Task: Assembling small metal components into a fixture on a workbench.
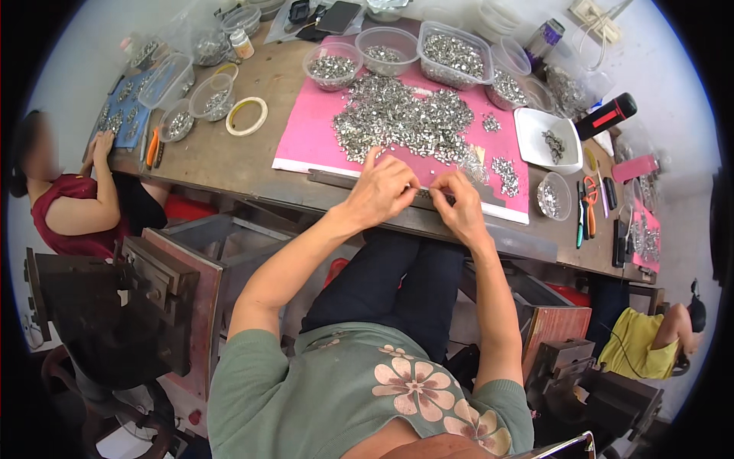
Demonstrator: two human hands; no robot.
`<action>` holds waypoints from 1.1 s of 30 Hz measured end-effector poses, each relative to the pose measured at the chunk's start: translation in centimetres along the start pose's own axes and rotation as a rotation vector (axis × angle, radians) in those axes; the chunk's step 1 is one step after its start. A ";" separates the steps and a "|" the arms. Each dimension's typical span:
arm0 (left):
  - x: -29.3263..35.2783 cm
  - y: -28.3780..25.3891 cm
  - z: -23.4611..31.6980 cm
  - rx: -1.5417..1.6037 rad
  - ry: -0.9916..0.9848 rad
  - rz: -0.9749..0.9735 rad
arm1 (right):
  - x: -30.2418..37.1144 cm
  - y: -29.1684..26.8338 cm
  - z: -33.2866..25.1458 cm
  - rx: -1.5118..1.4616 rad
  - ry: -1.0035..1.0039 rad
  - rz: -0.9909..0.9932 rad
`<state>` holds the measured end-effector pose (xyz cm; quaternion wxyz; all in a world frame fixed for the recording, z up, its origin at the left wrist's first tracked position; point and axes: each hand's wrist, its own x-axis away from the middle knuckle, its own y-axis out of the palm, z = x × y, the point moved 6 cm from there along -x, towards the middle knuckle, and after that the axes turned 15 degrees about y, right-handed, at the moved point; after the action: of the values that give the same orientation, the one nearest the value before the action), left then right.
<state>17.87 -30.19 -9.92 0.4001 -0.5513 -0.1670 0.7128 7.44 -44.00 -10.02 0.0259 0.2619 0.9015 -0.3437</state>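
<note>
My left hand (380,190) and my right hand (457,205) are close together over the front edge of the bench, a narrow gap between their fingertips. Both are closed in a pinch. A small dark piece shows between them, but what it is I cannot make out. Just beyond my fingers, a wide heap of small silvery metal parts (405,115) is spread over a pink sheet (297,141). To the right of the heap lies a smaller pile of metal parts (505,176). A flat metal bar (336,180) runs along the sheet's near edge.
Tubs of metal parts (456,55) line the back, beside a white dish (527,138). Orange-handled pliers (589,208) lie at right, a tape roll (246,116) at left. One person (80,195) works at the left; another person in yellow (638,340) sits at the right.
</note>
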 end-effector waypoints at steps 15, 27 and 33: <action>0.6 0.6 0.4 -0.038 -0.003 0.047 | 3.1 0.7 -0.6 0.265 -0.254 0.127; 2.3 0.8 -2.8 -0.276 -0.277 -0.366 | 4.2 0.8 -0.9 0.295 -0.315 0.209; 2.3 1.0 -0.6 -0.050 -0.185 -0.302 | 1.6 0.1 -1.5 0.240 -0.246 0.239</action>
<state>17.89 -29.16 -12.29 0.4718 -0.4619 -0.3017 0.6877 6.30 -42.20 -9.29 0.1449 0.3242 0.8066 -0.4726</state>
